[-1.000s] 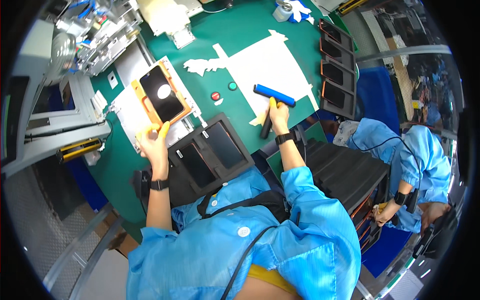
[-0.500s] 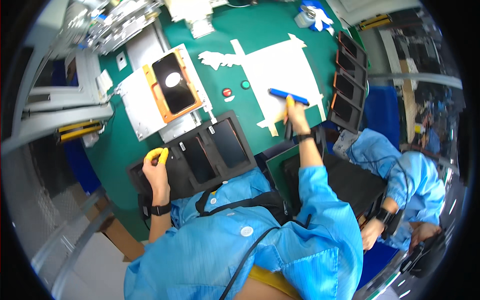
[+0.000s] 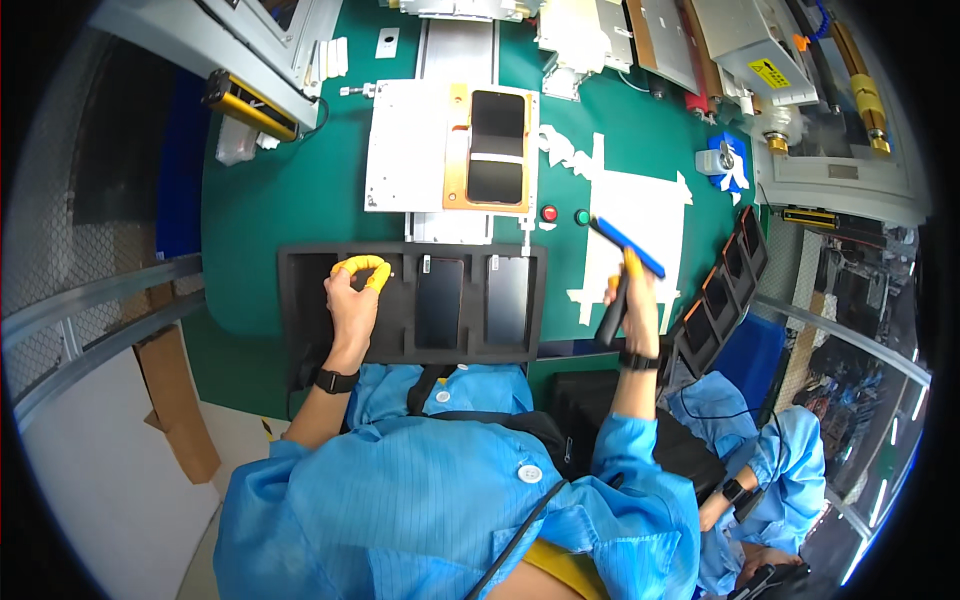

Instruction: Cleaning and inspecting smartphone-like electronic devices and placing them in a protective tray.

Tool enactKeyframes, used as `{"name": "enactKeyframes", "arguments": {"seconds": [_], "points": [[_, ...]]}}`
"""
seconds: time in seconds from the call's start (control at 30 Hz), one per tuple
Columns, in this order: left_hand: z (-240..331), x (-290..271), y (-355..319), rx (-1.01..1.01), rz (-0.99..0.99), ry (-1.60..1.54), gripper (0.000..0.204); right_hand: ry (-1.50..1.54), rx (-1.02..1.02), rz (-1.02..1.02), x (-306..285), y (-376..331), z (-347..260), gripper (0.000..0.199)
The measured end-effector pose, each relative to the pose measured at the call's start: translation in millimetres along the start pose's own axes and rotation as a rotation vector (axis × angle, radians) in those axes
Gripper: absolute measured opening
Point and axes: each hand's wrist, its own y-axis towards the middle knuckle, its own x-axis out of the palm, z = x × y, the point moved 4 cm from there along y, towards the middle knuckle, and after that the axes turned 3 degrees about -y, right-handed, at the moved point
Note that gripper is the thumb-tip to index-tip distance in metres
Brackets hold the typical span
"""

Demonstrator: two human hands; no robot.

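Observation:
My right hand (image 3: 640, 305) grips the black handle of a blue roller (image 3: 628, 247), held slantwise over the white sheet (image 3: 645, 205) taped to the green table; its upper end is near the green button (image 3: 582, 217). Yellow finger covers show on both hands. My left hand (image 3: 353, 305) is closed, thumb and forefinger curled together above the left compartment of a black foam tray (image 3: 400, 345); whatever they hold, if anything, cannot be made out. In that tray lie two dark phones, one in the middle (image 3: 440, 303) and one at the right (image 3: 507, 300). Another phone (image 3: 497, 130) rests in an orange fixture (image 3: 456, 150).
The fixture sits on a white plate (image 3: 400, 150) over a metal rail. A red button (image 3: 549, 213) is beside the green one. Farther right stand a small bottle (image 3: 712, 161) and a black tray of phones (image 3: 700, 325). A co-worker's hand (image 3: 712, 512) shows at lower right.
The whole view has turned and shifted. My right hand has moved the roller leftward over the sheet toward the buttons, and it slants more steeply. My left hand stays curled over the tray.

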Motion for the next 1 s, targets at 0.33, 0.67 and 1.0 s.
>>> {"name": "enactKeyframes", "arguments": {"seconds": [0.33,0.67,1.0], "points": [[-25.2,-26.4,-18.0,0.009,0.032,-0.136,0.016,-0.182,-0.190,-0.375,208.7,64.2,-112.9,0.028],[-52.8,-48.6,-12.0,-0.214,0.092,-0.384,0.013,-0.572,-0.399,-0.414,167.9,3.9,-94.1,0.029],[-55.0,-68.6,-24.4,-0.252,0.180,-0.412,0.014,-0.646,-0.501,-0.462,173.6,-10.6,-78.5,0.027]]}}
